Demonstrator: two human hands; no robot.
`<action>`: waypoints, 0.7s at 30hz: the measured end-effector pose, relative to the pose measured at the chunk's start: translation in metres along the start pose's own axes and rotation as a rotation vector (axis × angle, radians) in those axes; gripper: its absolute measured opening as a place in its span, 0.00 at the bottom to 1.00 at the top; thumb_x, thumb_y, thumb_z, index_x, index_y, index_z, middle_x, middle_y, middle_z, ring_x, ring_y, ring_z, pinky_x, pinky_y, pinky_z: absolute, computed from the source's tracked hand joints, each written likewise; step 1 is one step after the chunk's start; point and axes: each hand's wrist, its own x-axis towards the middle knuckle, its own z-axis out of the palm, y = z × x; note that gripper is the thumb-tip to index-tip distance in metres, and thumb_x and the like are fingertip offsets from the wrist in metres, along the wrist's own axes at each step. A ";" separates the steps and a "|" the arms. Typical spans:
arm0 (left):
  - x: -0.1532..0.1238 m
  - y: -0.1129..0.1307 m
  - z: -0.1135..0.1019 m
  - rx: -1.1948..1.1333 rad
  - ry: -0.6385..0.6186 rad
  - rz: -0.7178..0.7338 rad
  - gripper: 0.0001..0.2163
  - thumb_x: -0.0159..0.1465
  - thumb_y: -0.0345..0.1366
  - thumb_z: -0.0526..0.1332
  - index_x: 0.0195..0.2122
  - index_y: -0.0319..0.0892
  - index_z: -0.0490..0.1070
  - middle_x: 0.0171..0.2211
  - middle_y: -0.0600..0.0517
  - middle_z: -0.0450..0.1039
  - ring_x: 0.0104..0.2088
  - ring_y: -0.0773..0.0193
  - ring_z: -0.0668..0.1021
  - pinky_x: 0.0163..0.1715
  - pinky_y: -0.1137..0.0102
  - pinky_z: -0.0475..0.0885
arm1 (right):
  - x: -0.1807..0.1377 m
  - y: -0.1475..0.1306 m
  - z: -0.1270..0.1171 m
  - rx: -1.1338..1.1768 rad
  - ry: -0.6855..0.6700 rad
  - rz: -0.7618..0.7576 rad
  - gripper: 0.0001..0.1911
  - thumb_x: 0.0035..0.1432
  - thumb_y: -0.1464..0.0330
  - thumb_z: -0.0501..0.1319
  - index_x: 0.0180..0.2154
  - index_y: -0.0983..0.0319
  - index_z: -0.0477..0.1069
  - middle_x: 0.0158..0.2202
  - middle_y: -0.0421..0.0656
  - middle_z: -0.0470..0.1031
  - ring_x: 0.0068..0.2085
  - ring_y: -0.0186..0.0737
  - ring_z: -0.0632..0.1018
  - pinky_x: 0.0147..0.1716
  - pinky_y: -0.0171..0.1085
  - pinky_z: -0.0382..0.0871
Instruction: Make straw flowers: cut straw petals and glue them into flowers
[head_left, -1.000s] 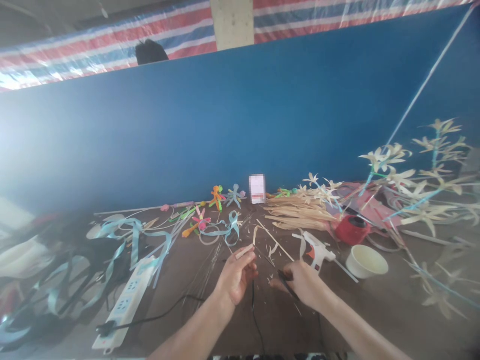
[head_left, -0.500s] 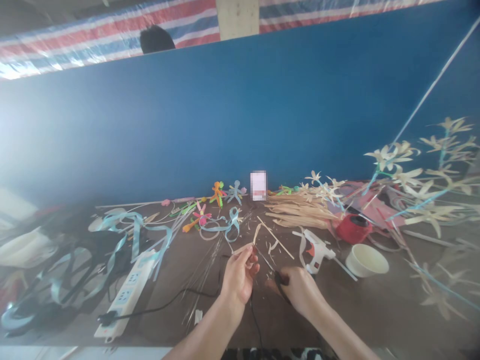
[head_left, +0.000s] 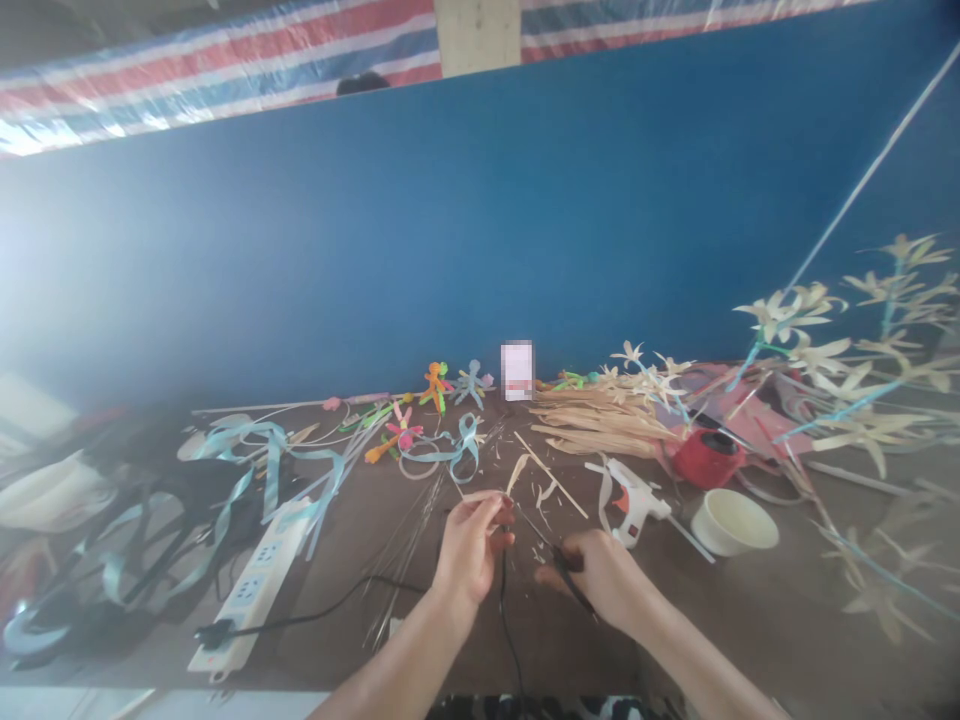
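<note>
My left hand (head_left: pixel 469 547) is raised a little over the brown table (head_left: pixel 570 640) and pinches a thin pale straw strip (head_left: pixel 480 496) between thumb and fingertips. Just to its right, my right hand (head_left: pixel 600 573) rests low on the table, fingers curled round a thin dark tool (head_left: pixel 568 575) whose tip points toward the left hand. Pale straw scraps (head_left: pixel 541 494) lie scattered just beyond both hands. A black cord (head_left: pixel 507 620) runs between my wrists toward me.
A white glue gun (head_left: pixel 631 499), a white bowl (head_left: pixel 734 520) and a red spool (head_left: pixel 706 457) lie to the right, with straw bundles (head_left: pixel 600 425) and straw flowers (head_left: pixel 832 350) behind. Blue ribbons (head_left: pixel 277 465) and a white power strip (head_left: pixel 251 585) lie at left. A blue partition (head_left: pixel 480 230) closes the back.
My left hand has tipped the straw strip down and drawn slightly toward me; my right hand has barely shifted. The dark head behind the partition has moved right and sunk lower.
</note>
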 end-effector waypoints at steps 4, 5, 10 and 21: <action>0.000 0.001 0.000 0.030 -0.010 0.003 0.08 0.48 0.36 0.63 0.27 0.39 0.68 0.26 0.53 0.69 0.24 0.70 0.71 0.17 0.77 0.66 | 0.000 0.000 -0.004 0.129 -0.131 0.021 0.23 0.41 0.51 0.58 0.14 0.66 0.62 0.13 0.36 0.60 0.18 0.28 0.62 0.15 0.27 0.49; 0.000 0.001 0.000 0.038 -0.009 0.005 0.08 0.48 0.36 0.62 0.27 0.39 0.68 0.26 0.53 0.69 0.23 0.70 0.71 0.17 0.77 0.65 | 0.000 0.001 -0.004 0.161 -0.162 0.029 0.23 0.42 0.52 0.58 0.14 0.66 0.62 0.12 0.37 0.61 0.17 0.28 0.62 0.14 0.26 0.50; -0.001 0.001 0.002 0.075 -0.006 -0.005 0.07 0.47 0.35 0.62 0.26 0.38 0.68 0.23 0.53 0.70 0.22 0.70 0.71 0.17 0.77 0.65 | 0.001 0.002 -0.003 0.265 -0.225 0.063 0.23 0.43 0.52 0.57 0.15 0.66 0.63 0.11 0.37 0.63 0.15 0.27 0.62 0.13 0.26 0.52; 0.000 0.008 -0.006 0.230 -0.078 -0.002 0.07 0.48 0.35 0.62 0.25 0.37 0.68 0.22 0.52 0.69 0.22 0.69 0.72 0.18 0.76 0.65 | 0.001 0.006 -0.011 0.210 -0.220 0.002 0.21 0.42 0.55 0.59 0.14 0.65 0.60 0.11 0.35 0.57 0.16 0.26 0.58 0.13 0.27 0.48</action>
